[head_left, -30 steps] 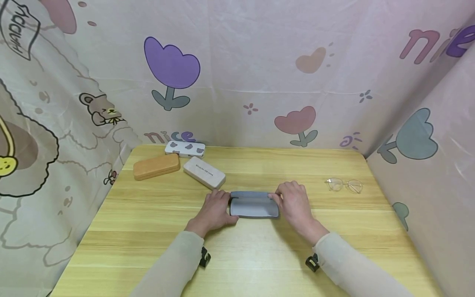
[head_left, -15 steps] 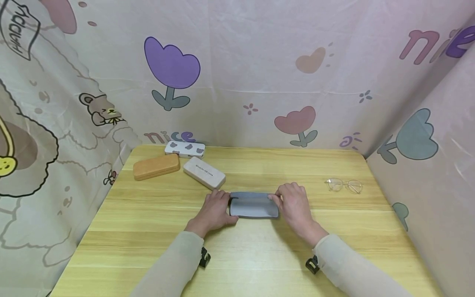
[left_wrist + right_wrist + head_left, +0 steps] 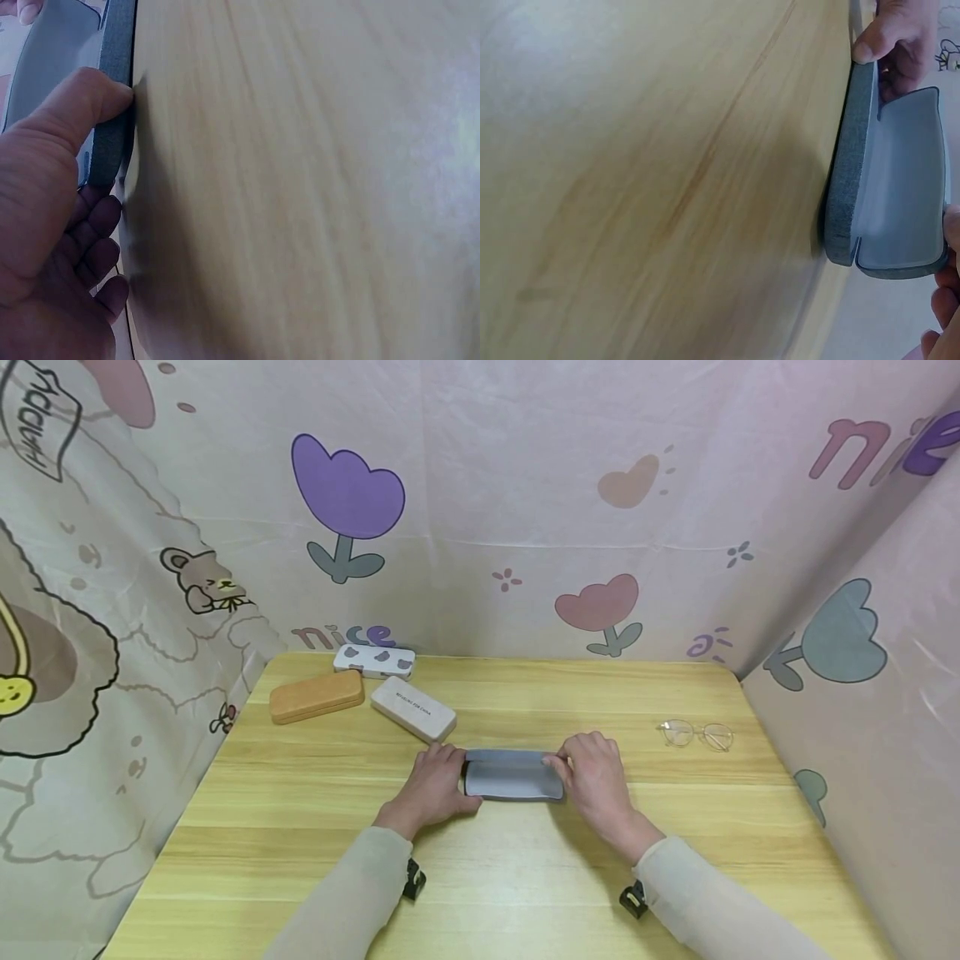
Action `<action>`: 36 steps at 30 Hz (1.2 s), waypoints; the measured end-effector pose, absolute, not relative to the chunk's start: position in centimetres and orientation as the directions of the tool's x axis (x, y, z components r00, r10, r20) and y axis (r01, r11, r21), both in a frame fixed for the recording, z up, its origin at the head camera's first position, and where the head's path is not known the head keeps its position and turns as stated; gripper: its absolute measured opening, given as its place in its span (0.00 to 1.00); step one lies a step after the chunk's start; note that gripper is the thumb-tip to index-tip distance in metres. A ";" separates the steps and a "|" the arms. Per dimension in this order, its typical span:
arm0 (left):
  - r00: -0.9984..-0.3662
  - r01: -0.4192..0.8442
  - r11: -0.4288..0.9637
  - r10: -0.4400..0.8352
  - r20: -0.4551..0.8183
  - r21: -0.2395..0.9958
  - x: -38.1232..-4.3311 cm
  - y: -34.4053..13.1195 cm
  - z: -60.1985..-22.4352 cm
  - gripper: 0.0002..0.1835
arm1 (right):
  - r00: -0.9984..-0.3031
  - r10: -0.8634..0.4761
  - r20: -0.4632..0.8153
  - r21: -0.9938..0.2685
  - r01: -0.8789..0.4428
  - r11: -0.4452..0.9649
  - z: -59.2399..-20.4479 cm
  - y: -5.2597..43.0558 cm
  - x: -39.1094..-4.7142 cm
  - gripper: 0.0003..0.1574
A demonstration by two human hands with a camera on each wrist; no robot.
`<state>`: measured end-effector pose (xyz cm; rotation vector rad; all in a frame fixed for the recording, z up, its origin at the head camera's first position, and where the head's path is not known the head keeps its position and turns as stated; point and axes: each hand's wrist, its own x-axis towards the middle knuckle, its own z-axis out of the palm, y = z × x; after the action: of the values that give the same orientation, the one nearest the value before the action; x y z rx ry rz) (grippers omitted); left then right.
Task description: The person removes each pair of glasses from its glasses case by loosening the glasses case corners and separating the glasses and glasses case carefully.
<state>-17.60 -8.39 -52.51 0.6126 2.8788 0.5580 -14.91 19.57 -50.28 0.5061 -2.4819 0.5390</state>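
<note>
A grey glasses case (image 3: pixel 513 781) sits on the table with its lid raised at the back and its pale lining showing. My left hand (image 3: pixel 429 783) grips the left end of the base; in the left wrist view the thumb (image 3: pixel 90 97) presses on the front wall. At the other end, my right hand (image 3: pixel 596 772) pinches the lid's edge between thumb and fingers. The right wrist view shows the lid (image 3: pixel 907 180) tilted back from the base (image 3: pixel 847 172), with nothing visible inside the lid.
Thin-framed glasses (image 3: pixel 697 735) lie on the right of the wooden table (image 3: pixel 517 893). Toward the back left are a tan case (image 3: pixel 317 697), a white patterned case (image 3: pixel 375 662) and a pale lettered case (image 3: pixel 413 710). Printed curtains (image 3: pixel 480 485) surround the table.
My right hand and the lid's top edge have come very slightly toward me. The left hand and the base have stayed in place.
</note>
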 end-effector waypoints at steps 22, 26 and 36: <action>-0.903 0.366 0.848 0.423 -0.074 0.383 -17.6 -8.4 -52.4 0.46 | -0.746 -0.255 0.615 -0.236 -0.482 0.844 -50.6 19.7 -15.0 0.17; -0.903 0.366 0.847 0.423 -0.073 0.387 -17.6 -8.4 -52.3 0.46 | -0.743 -0.260 0.616 -0.230 -0.486 0.843 -50.7 19.7 -14.9 0.17; -0.901 0.372 0.843 0.428 -0.066 0.389 -17.6 -8.5 -52.4 0.45 | -0.731 -0.302 0.612 -0.201 -0.513 0.834 -51.2 19.8 -14.1 0.17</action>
<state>-17.63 -8.51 -52.39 0.6266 2.8698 0.5608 -14.07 19.84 -51.18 0.5954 -2.4334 0.4837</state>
